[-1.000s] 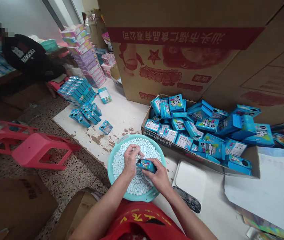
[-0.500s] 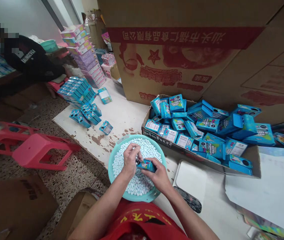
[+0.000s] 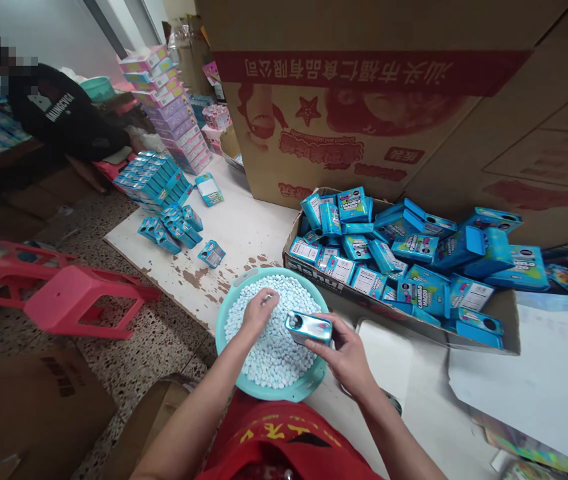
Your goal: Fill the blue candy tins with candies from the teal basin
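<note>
My right hand (image 3: 341,350) grips a small blue candy box (image 3: 310,327) by its sides, over the right part of a turquoise basin (image 3: 221,333). The box is tilted, with a dark round opening at its left end. Small pale candies (image 3: 274,363) fill the basin. Above them, left of the box and apart from it, my left hand (image 3: 259,312) has its fingers curled together. Whatever is between those fingertips is too small to make out.
An open carton (image 3: 509,323) of blue boxes stands right of the basin, by a white scale (image 3: 389,357). Packed blue boxes (image 3: 151,180) and a tall stack of pink and purple boxes (image 3: 177,120) stand far left. A person (image 3: 59,113) sits beyond red stools (image 3: 71,300).
My hands have moved apart. The right hand has shifted the candy box rightwards and turned it, so the opening shows. My left hand has left the box and moved slightly left.
</note>
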A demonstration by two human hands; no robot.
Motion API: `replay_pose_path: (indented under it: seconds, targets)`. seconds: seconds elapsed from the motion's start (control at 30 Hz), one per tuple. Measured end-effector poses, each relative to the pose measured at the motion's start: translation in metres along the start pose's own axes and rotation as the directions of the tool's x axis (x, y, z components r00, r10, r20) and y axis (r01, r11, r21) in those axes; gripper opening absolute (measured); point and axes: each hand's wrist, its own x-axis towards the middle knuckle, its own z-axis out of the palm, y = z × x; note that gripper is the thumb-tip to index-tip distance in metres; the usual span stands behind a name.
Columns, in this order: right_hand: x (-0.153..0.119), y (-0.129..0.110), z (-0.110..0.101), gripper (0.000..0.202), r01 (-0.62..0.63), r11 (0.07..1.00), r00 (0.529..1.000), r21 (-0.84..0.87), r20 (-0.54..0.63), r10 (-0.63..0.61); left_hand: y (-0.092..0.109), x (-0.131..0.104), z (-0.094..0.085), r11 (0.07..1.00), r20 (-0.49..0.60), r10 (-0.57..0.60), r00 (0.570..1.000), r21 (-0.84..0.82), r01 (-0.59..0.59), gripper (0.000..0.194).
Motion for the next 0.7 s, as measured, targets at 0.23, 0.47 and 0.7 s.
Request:
replay_pose_path:
  seconds: [0.23,0.47,0.7]
  targets:
    - [0.001,0.003,0.008,0.034,0.055,0.997,0.997,-0.054,-0.044,-0.058,-0.040,0.003,0.024,0.576,0.056,0.110,0.992,0.810,-0.110,0.037]
    - [-0.005,0.008,0.007,0.037,0.048,0.999,0.996,-0.024,-0.075,-0.049,-0.044,-0.019,0.017,0.738,0.188,0.054,0.981,0.654,-0.166,0.012]
    - [-0.005,0.008,0.009,0.033,0.065,0.995,0.996,-0.081,-0.056,-0.069,-0.037,-0.008,0.011,0.989,-0.027,-0.075,0.997,0.123,0.078,0.020]
